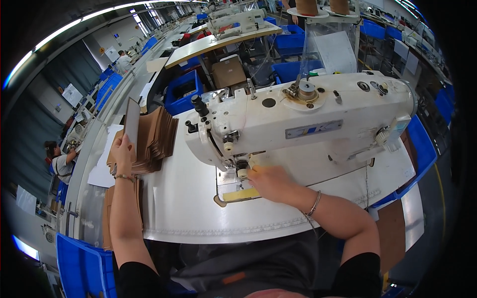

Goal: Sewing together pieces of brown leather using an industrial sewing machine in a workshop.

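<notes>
Panel (131, 119), flat and thin, stands almost upright in the left hand (122, 149), pinched at its lower end. I judge it light and rather stiff, perhaps a little slippery on its pale face; an edge seems the best place to hold, because a hard bend could crease it. Just right of this hand is a brown stack (158, 141). Well apart, the right hand (271, 184) is at the sewing machine (263, 121)'s needle end; whether it grips something, I cannot tell.
</notes>
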### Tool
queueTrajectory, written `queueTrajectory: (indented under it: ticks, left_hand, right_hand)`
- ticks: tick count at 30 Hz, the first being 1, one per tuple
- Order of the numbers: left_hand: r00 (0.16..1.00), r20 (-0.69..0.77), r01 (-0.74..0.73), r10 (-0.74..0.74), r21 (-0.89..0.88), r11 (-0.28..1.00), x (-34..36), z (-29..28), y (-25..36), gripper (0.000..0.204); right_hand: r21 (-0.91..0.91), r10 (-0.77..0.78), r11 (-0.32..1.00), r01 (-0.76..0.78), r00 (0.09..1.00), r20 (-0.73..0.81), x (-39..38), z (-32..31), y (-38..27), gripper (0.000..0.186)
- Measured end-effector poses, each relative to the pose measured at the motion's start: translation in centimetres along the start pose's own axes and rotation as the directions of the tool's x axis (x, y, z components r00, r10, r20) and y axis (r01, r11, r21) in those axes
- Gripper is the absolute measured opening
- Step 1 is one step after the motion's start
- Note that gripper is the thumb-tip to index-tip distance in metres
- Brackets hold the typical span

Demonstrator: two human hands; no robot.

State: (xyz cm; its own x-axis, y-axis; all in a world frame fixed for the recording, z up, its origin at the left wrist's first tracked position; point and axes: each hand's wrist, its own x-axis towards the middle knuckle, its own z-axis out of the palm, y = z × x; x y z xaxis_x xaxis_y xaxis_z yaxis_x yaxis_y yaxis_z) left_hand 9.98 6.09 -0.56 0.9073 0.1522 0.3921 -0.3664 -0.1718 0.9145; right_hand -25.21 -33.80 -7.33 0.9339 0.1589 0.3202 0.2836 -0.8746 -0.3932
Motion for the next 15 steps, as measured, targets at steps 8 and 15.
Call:
queueTrajectory:
  ticks: [8,15]
  left_hand:
    - [0.732,0.355,-0.682,0.582,0.374,0.629,-13.6,3.5,13.7,0.009]
    - [0.419,0.907,-0.756,-0.026,0.365,0.543,-28.5,5.3,10.4,0.056]
  right_hand:
    - [0.077,-0.073,0.994,0.077,0.996,-0.058,-1.0,0.4,1.2,0.009]
    - [-0.054,-0.454,0.891,0.45,0.883,-0.118,-1.5,0.7,-0.1,0.008]
